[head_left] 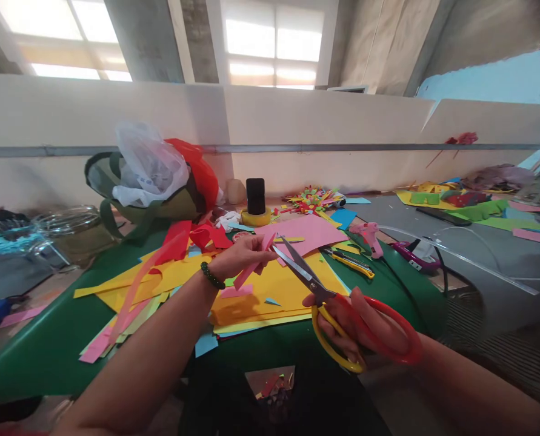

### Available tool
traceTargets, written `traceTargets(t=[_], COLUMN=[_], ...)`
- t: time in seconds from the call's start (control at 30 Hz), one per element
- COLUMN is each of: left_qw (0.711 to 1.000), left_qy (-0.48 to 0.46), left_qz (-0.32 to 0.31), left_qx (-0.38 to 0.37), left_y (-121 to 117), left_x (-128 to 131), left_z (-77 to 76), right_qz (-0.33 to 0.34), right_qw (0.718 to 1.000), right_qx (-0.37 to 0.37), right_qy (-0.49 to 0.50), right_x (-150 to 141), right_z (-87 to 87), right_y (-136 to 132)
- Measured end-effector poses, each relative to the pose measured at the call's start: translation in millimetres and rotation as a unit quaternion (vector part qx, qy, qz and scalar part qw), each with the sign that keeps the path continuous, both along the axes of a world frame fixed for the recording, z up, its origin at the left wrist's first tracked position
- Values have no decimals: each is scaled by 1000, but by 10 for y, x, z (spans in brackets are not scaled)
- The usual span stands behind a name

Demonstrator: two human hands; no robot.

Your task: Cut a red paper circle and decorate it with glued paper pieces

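Over yellow sheets (292, 298), scissors (313, 284) with parted blades are gripped by the right hand (348, 321); a pink strip (243, 278) is pinched by the left hand (250, 253) near the tips, seemingly not fully trimmed; a blue scrap (273, 301) appears already cut.

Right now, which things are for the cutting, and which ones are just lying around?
For the cutting:
- scissors, in the right hand
- folded pink paper, in the left hand

Lying around, as far as I can tell:
- pink glue gun
- yellow craft knife
- black phone
- white plastic bag
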State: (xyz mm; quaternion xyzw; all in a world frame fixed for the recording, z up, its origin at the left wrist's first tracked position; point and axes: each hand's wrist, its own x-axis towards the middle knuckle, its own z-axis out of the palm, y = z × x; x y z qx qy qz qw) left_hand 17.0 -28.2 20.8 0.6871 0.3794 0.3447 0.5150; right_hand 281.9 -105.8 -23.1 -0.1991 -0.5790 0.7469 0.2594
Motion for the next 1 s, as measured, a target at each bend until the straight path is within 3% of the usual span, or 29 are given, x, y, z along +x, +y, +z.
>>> traceTargets(t=[0.4,0.83,1.0], left_qw=[1000,999,999], left_qy=[-14,22,16], left_qz=[11,-41,-47], left_qx=[3,-1,0], left_y=[-33,-65,-106], left_x=[61,144,174], left_z=[28,-2,0], right_qz=[-29,-23,-59], right_qw=[998,998,995], right_qx=[-61,-41,-55], right_qy=[15,46,62], right_x=[11,-80,-137], right_z=[-58,-112,-100], right_y=[-34,30,26])
